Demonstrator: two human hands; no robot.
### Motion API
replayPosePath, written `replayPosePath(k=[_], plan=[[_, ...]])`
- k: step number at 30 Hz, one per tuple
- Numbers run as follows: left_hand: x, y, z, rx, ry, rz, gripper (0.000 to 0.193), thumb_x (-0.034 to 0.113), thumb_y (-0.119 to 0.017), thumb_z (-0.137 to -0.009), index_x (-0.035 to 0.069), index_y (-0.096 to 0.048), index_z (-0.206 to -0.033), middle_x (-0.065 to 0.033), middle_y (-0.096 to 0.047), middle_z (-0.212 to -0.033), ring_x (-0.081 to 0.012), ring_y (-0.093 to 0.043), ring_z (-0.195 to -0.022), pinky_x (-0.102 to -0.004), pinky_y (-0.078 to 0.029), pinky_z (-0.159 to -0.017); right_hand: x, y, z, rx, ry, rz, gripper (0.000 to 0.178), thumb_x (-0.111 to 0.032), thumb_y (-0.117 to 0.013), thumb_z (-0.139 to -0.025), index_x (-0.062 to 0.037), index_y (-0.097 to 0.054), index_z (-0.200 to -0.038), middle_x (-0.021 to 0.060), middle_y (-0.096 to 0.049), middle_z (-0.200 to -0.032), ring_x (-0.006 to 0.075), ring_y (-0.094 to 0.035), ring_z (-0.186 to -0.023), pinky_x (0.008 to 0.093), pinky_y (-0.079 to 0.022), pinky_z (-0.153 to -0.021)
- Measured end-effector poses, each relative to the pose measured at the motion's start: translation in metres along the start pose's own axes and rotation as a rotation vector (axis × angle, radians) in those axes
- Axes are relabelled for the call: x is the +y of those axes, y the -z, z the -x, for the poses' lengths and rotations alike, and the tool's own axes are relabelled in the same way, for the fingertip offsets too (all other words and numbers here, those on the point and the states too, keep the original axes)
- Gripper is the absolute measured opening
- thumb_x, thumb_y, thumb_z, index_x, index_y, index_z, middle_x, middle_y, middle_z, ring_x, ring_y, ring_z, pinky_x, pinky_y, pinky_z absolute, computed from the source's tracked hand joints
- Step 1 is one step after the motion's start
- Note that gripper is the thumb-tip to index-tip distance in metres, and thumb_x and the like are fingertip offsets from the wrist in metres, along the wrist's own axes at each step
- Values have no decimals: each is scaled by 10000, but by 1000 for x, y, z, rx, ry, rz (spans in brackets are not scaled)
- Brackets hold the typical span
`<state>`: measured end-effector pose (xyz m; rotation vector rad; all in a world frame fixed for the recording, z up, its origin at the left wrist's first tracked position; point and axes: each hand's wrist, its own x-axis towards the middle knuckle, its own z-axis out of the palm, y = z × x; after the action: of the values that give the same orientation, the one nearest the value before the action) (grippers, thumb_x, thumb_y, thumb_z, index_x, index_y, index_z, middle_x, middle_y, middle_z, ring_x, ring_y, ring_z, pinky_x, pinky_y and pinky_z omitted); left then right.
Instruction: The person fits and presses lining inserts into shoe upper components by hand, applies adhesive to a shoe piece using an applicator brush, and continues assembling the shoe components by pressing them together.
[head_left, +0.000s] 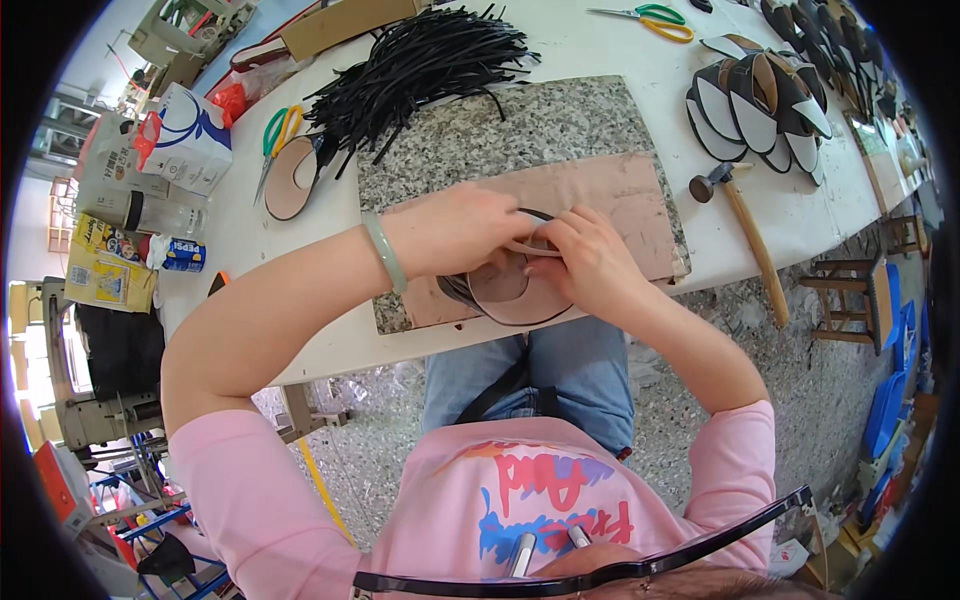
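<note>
On the pinkish work sheet (610, 195) in front of me lies a shoe upper (525, 303) with a pale pink-beige lining and a dark edge. My left hand (470, 232), with a pale green bangle at its wrist, closes on the upper's far edge. Beside it my right hand (592, 258) pinches the same edge from the right, thumb and fingers together. Between the hands the edge stands up as a narrow beige band. The fingertips partly cover the upper's opening. More dark-edged material shows under its left side.
Beneath the sheet is a speckled granite slab (480, 130). Black strips (430, 60) are heaped beyond it. Left stand another upper (292, 180), scissors (280, 130) and a blue can (183, 255). Right are a hammer (752, 230), stacked uppers (750, 110) and more scissors (665, 22).
</note>
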<state>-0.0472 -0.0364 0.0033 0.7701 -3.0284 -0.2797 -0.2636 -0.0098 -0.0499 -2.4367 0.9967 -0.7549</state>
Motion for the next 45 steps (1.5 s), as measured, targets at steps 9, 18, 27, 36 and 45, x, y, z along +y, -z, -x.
replayPosePath(k=[9, 18, 27, 36, 45], plan=[[-2, 19, -3, -234, 507, 499, 173, 39, -644, -708, 8, -707, -866, -174, -701, -886, -339, -667, -896, -398, -528, -812, -5, -1, -8, 28, -22, 15, 189, -193, -746, -745, -58, -620, -784, 92, -639, -781, 303, -614, -783, 413, -503, -682], [0, 14, -6, -223, 503, 247, 189, 166, -690, -777, 1, -705, -867, -181, -673, -766, -335, -665, -763, -400, -514, -717, -4, -10, -20, 71, -104, 74, 273, -346, -649, -849, -94, -681, -748, 108, -668, -706, 320, -656, -679, 435, -506, -599], [-9, 17, -2, -272, 581, 390, 222, 217, -673, -770, -4, -667, -791, -195, -660, -747, -352, -660, -757, -417, -505, -697, -2, -7, -36, -134, -132, 165, 320, -366, -654, -838, -87, -656, -681, 122, -637, -661, 339, -640, -634, 451, -494, -573], [1, 14, -5, -247, 521, 118, 206, 198, -656, -737, -2, -676, -778, -209, -659, -738, -376, -660, -749, -461, -524, -706, -5, -3, -32, -155, -198, 184, 256, -288, -596, -876, -33, -586, -880, 137, -653, -922, 326, -642, -905, 422, -507, -733], [-10, 24, -7, -280, 559, 242, 247, 188, -662, -759, 14, -639, -932, -181, -674, -746, -351, -667, -739, -429, -519, -685, 32, 9, -9, -120, 553, 50, 315, -216, -616, -847, -86, -621, -1134, 34, -534, -1060, 215, -505, -1059, 399, -411, -823]])
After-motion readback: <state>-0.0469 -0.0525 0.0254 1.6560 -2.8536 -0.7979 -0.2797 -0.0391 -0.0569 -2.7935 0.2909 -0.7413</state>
